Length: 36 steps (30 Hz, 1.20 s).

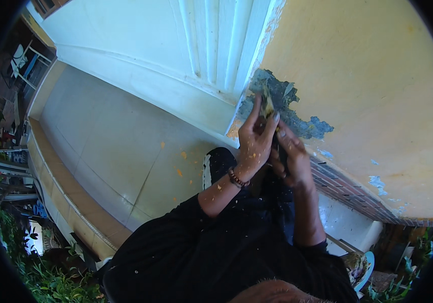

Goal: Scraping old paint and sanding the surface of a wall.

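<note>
Wall (358,65) flaked at left edge; your left hand (253,146) and right hand (295,161) clamp a tool (268,107); overpressing might chip paint (327,96).

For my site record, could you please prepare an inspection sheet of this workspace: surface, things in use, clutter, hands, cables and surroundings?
Surface: yellow wall, paint missing over an irregular grey patch beside the white panelling.
Things in use: narrow tool at the grey patch; exact kind unclear.
Clutter: orange-yellow flakes scattered on the tiled floor; some specks on the left hand.
Hands: left hand and right hand close together, both holding the tool.
Cables: nothing seen for certain.
Surroundings: green plants at lower left.
</note>
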Motion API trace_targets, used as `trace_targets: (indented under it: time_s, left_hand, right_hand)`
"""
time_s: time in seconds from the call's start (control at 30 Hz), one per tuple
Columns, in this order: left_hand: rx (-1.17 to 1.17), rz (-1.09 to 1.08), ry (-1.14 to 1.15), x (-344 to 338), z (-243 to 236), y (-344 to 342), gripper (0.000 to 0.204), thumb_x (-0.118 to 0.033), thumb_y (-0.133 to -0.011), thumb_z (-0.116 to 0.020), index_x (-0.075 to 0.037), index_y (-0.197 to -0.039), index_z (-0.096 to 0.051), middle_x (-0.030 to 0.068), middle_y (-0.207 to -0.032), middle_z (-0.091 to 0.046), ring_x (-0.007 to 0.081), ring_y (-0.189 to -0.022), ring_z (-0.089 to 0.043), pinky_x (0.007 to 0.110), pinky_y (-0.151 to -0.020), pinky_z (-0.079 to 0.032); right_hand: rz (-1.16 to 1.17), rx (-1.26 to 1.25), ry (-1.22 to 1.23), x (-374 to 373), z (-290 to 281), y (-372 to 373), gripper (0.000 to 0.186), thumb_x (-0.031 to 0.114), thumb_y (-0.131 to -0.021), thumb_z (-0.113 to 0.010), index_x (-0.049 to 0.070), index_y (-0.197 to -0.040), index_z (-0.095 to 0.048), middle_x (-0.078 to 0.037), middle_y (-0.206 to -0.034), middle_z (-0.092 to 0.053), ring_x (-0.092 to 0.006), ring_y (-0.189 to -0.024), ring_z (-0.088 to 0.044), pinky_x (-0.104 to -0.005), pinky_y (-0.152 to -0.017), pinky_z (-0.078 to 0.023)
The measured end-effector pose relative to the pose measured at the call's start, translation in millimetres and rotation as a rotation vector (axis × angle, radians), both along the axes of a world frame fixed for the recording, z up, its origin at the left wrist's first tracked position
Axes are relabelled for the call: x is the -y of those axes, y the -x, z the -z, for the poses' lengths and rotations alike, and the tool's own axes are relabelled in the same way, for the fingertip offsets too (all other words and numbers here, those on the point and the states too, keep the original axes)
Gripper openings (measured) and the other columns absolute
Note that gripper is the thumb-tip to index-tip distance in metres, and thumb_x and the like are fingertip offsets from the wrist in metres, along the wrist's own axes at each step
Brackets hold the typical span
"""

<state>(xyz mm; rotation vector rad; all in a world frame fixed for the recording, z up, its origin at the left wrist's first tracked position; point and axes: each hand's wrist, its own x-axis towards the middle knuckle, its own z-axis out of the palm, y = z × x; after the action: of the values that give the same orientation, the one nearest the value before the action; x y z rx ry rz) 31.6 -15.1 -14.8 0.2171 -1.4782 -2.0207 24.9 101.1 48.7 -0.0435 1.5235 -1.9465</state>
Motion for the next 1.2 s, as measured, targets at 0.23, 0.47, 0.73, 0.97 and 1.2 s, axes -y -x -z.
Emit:
trace_targets:
  time_s: [0.23, 0.47, 0.73, 0.97, 1.2]
  left_hand:
    - [0.131, 0.062, -0.252, -9.2, 17.3, -6.9, 0.066, -0.018, -0.103, -0.066, 0.001, -0.158, -0.034, -0.0066, -0.076, -0.058, -0.0007, -0.067, -0.045, 0.017, -0.06, -0.04]
    - [0.161, 0.045, -0.291, -2.0, 12.5, -4.6, 0.067, -0.019, -0.102, -0.07, 0.003, -0.156, -0.037, -0.0071, -0.076, -0.057, -0.0002, -0.069, -0.046, 0.018, -0.061, -0.04]
    - [0.234, 0.041, -0.25, -0.6, 15.0, -2.3, 0.067, -0.021, -0.102, -0.07, 0.003, -0.156, -0.038, -0.0057, -0.081, -0.061, 0.0011, -0.072, -0.049, 0.019, -0.063, -0.043]
    - [0.19, -0.066, -0.268, -3.3, 14.1, 0.4, 0.067, -0.023, -0.102, -0.07, 0.002, -0.156, -0.039, -0.0029, -0.084, -0.065, 0.0022, -0.075, -0.054, 0.02, -0.065, -0.047]
    - [0.373, 0.11, -0.113, -3.4, -1.3, -26.0, 0.064, -0.022, -0.102, -0.069, 0.001, -0.155, -0.042, -0.0033, -0.08, -0.063, 0.0016, -0.072, -0.052, 0.021, -0.062, -0.045]
  right_hand:
    - [0.014, 0.036, -0.137, 6.1, 19.3, -7.0, 0.047, 0.031, -0.11, -0.048, 0.015, -0.154, -0.048, 0.0, -0.07, -0.053, -0.0068, -0.044, -0.042, -0.0218, -0.038, -0.03]
    - [-0.001, 0.071, -0.123, 5.7, 7.6, -14.1, 0.048, 0.029, -0.11, -0.047, 0.014, -0.156, -0.045, 0.001, -0.069, -0.051, -0.0072, -0.044, -0.042, -0.0229, -0.037, -0.032]
    - [-0.019, 0.043, -0.113, 13.5, 9.3, 4.4, 0.047, 0.029, -0.11, -0.047, 0.013, -0.154, -0.046, 0.001, -0.068, -0.05, -0.0069, -0.042, -0.041, -0.0218, -0.037, -0.032]
    - [-0.044, -0.207, -0.298, 13.7, 23.1, 5.8, 0.046, 0.028, -0.11, -0.048, 0.012, -0.153, -0.049, 0.002, -0.067, -0.051, -0.0065, -0.042, -0.042, -0.022, -0.036, -0.032]
    - [0.031, 0.029, -0.216, 4.6, 3.9, -23.7, 0.046, 0.028, -0.11, -0.047, 0.014, -0.154, -0.049, 0.002, -0.069, -0.053, -0.0066, -0.042, -0.044, -0.0226, -0.036, -0.033]
